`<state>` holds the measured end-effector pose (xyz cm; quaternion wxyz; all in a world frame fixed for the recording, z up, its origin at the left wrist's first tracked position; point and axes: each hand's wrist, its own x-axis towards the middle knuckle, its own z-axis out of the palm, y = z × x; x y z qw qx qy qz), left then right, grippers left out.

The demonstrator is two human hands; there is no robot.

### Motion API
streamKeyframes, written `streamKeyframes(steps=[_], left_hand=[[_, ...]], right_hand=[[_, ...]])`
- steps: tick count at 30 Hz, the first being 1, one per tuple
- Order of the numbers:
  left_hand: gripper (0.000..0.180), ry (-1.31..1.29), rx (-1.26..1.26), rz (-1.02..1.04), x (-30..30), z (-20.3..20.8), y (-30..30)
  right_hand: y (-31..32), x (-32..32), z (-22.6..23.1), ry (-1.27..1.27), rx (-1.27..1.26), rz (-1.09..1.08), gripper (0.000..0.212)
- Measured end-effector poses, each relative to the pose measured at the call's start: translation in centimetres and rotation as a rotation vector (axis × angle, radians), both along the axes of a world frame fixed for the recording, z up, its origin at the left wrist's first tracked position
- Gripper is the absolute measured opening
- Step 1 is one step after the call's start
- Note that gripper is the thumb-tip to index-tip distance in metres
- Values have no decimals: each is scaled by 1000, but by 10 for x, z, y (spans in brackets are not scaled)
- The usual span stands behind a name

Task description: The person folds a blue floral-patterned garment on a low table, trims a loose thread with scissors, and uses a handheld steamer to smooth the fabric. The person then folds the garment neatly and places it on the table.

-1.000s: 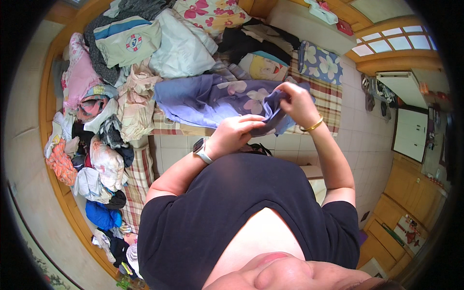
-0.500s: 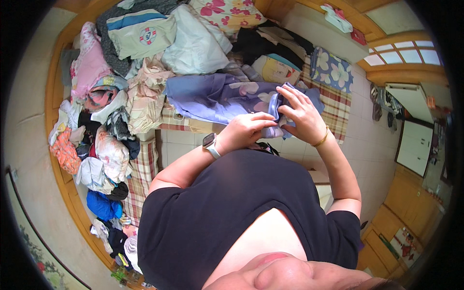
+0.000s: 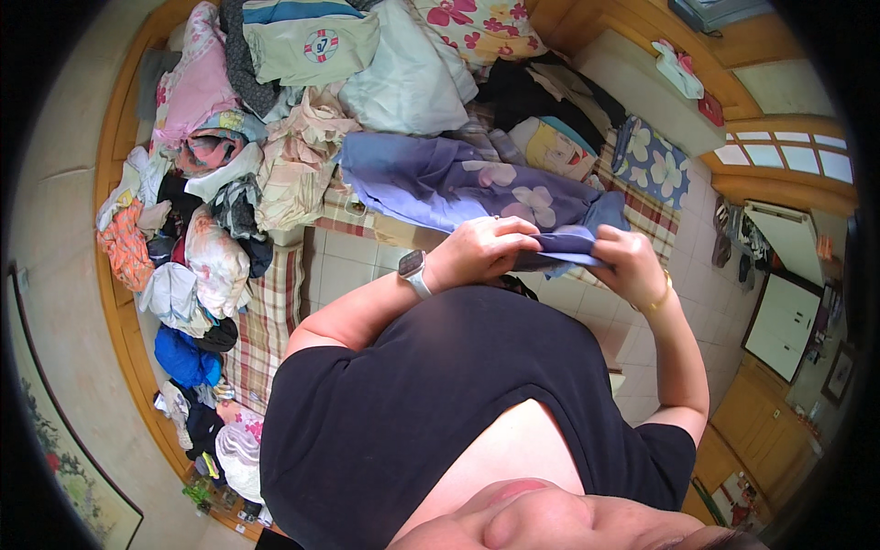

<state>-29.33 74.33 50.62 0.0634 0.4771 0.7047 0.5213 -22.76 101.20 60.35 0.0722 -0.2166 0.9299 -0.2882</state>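
A long purple cloth printed with pale flowers (image 3: 412, 179) lies spread across the sofa in front of me; I cannot make out what kind of item it is. Its near edge is lifted in a folded band between my hands. My left hand (image 3: 486, 249), with a watch on its wrist, pinches one end of that band. The other end is gripped in my right hand (image 3: 629, 261), its fingers curled round the fabric. Some fingertips of both hands are hidden behind the cloth.
Heaped clothes (image 3: 206, 257) cover the left arm of the plaid sofa (image 3: 261, 339). Behind the purple cloth lie a white plastic bag (image 3: 403, 82), a beige cloth bag (image 3: 312, 48), and black garments (image 3: 522, 96). A folded blue floral cloth (image 3: 653, 165) sits at the right end.
My right hand has gone from open fingers over the cloth to a closed grip, shifting right and down. The held edge is now stretched out between both hands. The view has shifted slightly.
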Motion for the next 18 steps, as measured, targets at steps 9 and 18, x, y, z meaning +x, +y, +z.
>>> streamKeyframes(steps=[9, 18], left_hand=[[9, 235, -215, -75, -12, -23, -15], [13, 247, -445, 161, -24, -120, -58]], right_hand=[[6, 44, 175, 176, 255, 40, 36], [77, 130, 244, 792, 496, -242, 23]])
